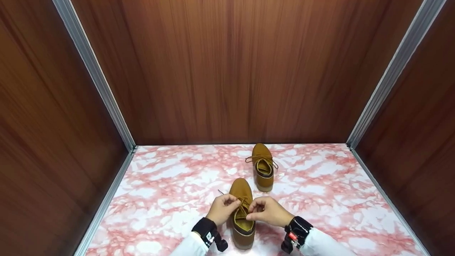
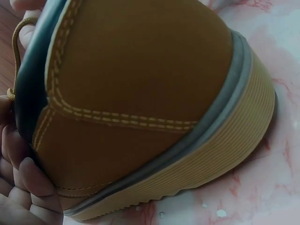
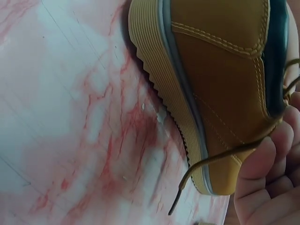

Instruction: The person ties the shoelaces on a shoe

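Note:
A tan lace-up shoe (image 1: 241, 186) stands on the floor, toe pointing away from me. On its left, my left hand (image 1: 221, 210) pinches the shoelace at the front of the opening, thumb against forefinger. From the other side my right hand (image 1: 269, 211) pinches the shoelace (image 3: 225, 153) between thumb and forefinger. One tipped end hangs past the right fingers along the shoe's side. In the left wrist view a loop of lace (image 2: 16, 51) rises by the dark collar lining. The stitched heel and ribbed sole (image 2: 225, 140) fill that view.
A second tan shoe (image 1: 262, 153), its laces spread to both sides, stands farther back and slightly right. The floor (image 1: 170, 192) is pink-and-white marbled. Brown wood-look walls (image 1: 227, 71) with metal corner strips (image 1: 103, 78) enclose the back and both sides.

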The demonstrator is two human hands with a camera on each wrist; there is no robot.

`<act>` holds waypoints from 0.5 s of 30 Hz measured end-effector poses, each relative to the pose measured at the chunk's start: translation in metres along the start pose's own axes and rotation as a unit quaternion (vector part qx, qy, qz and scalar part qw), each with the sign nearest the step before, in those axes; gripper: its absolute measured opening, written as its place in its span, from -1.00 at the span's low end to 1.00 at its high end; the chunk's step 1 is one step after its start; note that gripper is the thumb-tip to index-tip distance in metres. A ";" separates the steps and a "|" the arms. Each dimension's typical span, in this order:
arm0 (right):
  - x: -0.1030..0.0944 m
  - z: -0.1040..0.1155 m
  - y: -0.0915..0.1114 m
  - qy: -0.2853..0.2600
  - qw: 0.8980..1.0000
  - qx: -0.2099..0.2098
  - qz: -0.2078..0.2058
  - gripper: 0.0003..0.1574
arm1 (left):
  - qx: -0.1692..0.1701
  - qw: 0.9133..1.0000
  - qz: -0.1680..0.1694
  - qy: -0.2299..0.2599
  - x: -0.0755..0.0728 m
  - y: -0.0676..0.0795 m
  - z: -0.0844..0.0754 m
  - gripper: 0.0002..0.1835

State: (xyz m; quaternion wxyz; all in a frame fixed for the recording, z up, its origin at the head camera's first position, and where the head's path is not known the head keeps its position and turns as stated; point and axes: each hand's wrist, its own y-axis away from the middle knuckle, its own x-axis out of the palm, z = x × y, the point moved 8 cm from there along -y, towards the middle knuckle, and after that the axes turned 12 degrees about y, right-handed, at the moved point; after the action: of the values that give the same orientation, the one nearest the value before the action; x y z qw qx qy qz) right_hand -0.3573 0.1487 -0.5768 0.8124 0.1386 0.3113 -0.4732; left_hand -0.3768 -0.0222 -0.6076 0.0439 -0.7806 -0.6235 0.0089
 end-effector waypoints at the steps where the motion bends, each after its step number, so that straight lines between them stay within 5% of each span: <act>1: 0.001 0.000 0.000 0.002 1.000 0.003 0.002 -0.75 | -0.002 1.000 0.000 -0.002 0.000 0.000 0.000 -0.78; 15: -0.003 0.006 -0.005 0.010 1.000 -0.008 -0.026 -0.87 | -0.002 1.000 0.002 0.027 -0.003 0.001 0.003 -0.79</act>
State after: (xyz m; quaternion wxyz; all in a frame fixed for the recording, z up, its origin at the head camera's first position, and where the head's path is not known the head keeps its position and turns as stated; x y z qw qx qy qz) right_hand -0.3603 0.1448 -0.5700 0.7978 0.1286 0.3273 -0.4898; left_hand -0.3765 -0.0251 -0.6104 0.0598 -0.7821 -0.6201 -0.0134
